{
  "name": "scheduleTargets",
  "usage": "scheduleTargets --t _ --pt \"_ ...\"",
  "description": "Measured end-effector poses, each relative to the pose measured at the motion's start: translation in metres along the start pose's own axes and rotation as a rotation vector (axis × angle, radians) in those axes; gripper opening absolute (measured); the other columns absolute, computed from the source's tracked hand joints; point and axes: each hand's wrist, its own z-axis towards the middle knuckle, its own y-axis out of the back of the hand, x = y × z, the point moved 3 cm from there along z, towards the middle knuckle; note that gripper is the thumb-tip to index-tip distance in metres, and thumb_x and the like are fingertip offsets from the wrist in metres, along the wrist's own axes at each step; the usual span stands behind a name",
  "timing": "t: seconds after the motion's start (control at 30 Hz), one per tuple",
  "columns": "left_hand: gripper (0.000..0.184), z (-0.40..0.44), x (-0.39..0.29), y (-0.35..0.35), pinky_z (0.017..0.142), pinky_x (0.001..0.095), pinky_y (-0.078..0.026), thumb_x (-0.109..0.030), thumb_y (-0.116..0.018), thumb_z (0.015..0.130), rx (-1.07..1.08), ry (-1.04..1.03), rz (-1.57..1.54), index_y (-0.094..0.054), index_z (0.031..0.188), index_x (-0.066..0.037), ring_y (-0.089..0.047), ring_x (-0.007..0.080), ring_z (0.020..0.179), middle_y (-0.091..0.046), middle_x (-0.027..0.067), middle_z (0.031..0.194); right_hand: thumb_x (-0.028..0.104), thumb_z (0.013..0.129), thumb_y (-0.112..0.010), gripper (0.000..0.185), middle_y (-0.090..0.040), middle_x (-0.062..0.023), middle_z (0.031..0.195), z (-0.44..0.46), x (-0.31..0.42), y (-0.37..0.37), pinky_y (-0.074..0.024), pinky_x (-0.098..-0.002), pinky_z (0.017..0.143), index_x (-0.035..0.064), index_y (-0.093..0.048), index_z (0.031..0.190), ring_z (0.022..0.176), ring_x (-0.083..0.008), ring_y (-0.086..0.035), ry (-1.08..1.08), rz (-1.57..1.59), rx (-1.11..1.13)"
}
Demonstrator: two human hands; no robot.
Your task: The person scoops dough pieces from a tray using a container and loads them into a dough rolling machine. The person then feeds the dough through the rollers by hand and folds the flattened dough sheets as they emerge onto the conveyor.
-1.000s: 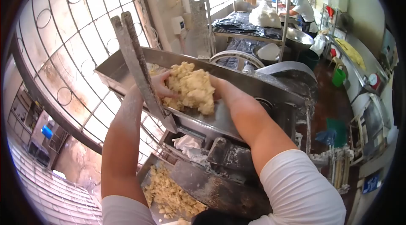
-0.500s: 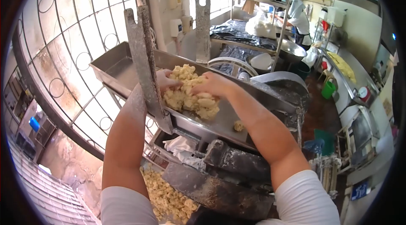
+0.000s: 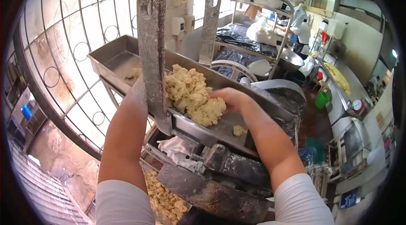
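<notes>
A lumpy mass of yellow dough point(image 3: 192, 91) lies in a long metal trough point(image 3: 114, 56). At the dough's right end is my right hand point(image 3: 230, 99), its fingers partly hidden against the dough. My left hand is hidden behind the upright metal bracket point(image 3: 151, 56), near the dough's left side; only the forearm shows. A small dough piece point(image 3: 239, 130) lies apart on the trough floor, below my right hand. Further dough crumbs point(image 3: 163, 197) fill a tray under the machine point(image 3: 211, 187).
Behind the trough stands a metal rack point(image 3: 253, 3) with black sheets and a white bag point(image 3: 262, 31). A person point(image 3: 302, 32) works at the far back. A barred window point(image 3: 84, 26) is at left, a green bucket point(image 3: 322, 99) at right.
My right hand has moved from the top of the dough to its right end. My left hand has gone out of sight behind the bracket. The view has shifted.
</notes>
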Motion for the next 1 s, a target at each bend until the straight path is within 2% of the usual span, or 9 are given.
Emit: scheduleTargets --t 0.07,0.17,0.3,0.47,0.57,0.77,0.9,0.93,1.0 --pt "0.045 -0.001 0.006 -0.005 0.076 0.0358 -0.051 -0.045 -0.067 0.084 -0.028 0.005 0.033 -0.071 0.102 -0.004 -0.068 0.0233 0.083 -0.071 0.0152 0.087 0.044 0.08 -0.07 0.06 -0.063 -0.0172 0.12 -0.017 0.031 -0.001 -0.0482 -0.0389 0.095 0.0024 -0.059 0.122 0.111 -0.0275 -0.062 0.425 -0.856 -0.446" --pt "0.046 -0.017 -0.016 0.006 0.08 0.0357 -0.051 -0.044 -0.068 0.083 -0.171 0.056 -0.268 -0.071 0.103 -0.003 -0.068 0.0254 0.087 -0.071 0.0155 0.092 0.046 0.077 -0.071 0.066 -0.06 -0.0189 0.124 -0.042 0.048 -0.038 -0.0455 -0.0388 0.096 0.0049 -0.058 0.126 0.115 -0.0307 -0.059 0.831 -1.032 -0.563" --pt "0.051 -0.03 -0.045 0.023 0.084 0.0326 -0.05 -0.041 -0.071 0.081 0.133 0.064 -0.37 -0.068 0.112 -0.002 -0.066 0.0206 0.093 -0.071 0.012 0.1 0.044 0.081 -0.066 0.061 -0.054 -0.0184 0.131 0.008 0.042 -0.063 -0.044 -0.0419 0.098 0.0117 -0.055 0.132 0.116 -0.0351 -0.056 0.949 -1.206 -0.467" --pt "0.066 -0.035 -0.038 0.008 0.08 0.0255 -0.049 -0.026 -0.078 0.076 0.622 -0.151 -0.687 -0.054 0.13 0.003 -0.061 0.0104 0.096 -0.067 0.0077 0.111 0.035 0.087 -0.059 0.043 -0.065 -0.0154 0.116 0.015 0.071 -0.066 -0.0487 -0.0422 0.092 0.0124 -0.06 0.123 0.108 -0.0349 -0.061 0.569 -1.372 -0.365" --pt "0.068 -0.035 -0.036 0.014 0.079 0.026 -0.049 -0.025 -0.078 0.075 0.487 -0.118 -0.319 -0.053 0.131 0.005 -0.06 0.0107 0.094 -0.067 0.0082 0.111 0.026 0.087 -0.057 0.031 -0.07 -0.0135 0.104 0.032 0.084 -0.078 -0.0523 -0.0414 0.086 0.0103 -0.068 0.112 0.1 -0.0319 -0.066 0.627 -1.421 -0.536" --pt "0.067 -0.037 -0.03 0.006 0.079 0.0284 -0.048 -0.031 -0.078 0.074 0.478 -0.151 -0.326 -0.057 0.127 0.002 -0.061 0.0123 0.09 -0.068 0.0079 0.106 0.018 0.086 -0.053 0.025 -0.071 -0.015 0.1 0.052 0.083 -0.077 -0.0552 -0.0396 0.079 0.0102 -0.074 0.097 0.094 -0.029 -0.069 0.523 -1.22 -0.929" --pt "0.043 -0.042 -0.036 0.013 0.079 0.0279 -0.048 -0.027 -0.074 0.076 0.353 -0.105 -0.397 -0.069 0.109 0.001 -0.063 0.0116 0.086 -0.071 0.0061 0.093 0.021 0.086 -0.054 0.026 -0.071 -0.0159 0.098 0.068 0.084 -0.067 -0.0547 -0.0421 0.078 0.0074 -0.074 0.096 0.093 -0.029 -0.069 0.667 -1.152 -1.047" --pt "0.035 -0.049 -0.043 0.034 0.075 0.0262 -0.048 -0.026 -0.072 0.078 0.231 -0.307 -0.256 -0.072 0.101 -0.001 -0.062 0.0111 0.082 -0.072 0.0063 0.088 0.021 0.085 -0.054 0.027 -0.071 -0.0166 0.099 0.061 0.076 -0.068 -0.0544 -0.0422 0.079 0.0066 -0.074 0.097 0.094 -0.0301 -0.069 0.614 -1.163 -0.986" --pt "0.025 -0.027 -0.005 0.008 0.066 0.0286 -0.049 -0.022 -0.063 0.09 -0.255 -0.228 -0.887 -0.071 0.102 0.0 -0.061 0.0108 0.074 -0.071 0.0056 0.085 0.024 0.084 -0.056 0.03 -0.07 -0.0187 0.1 0.066 0.073 -0.053 -0.0533 -0.0425 0.081 0.0021 -0.072 0.096 0.096 -0.0317 -0.068 0.626 -1.268 -0.748"
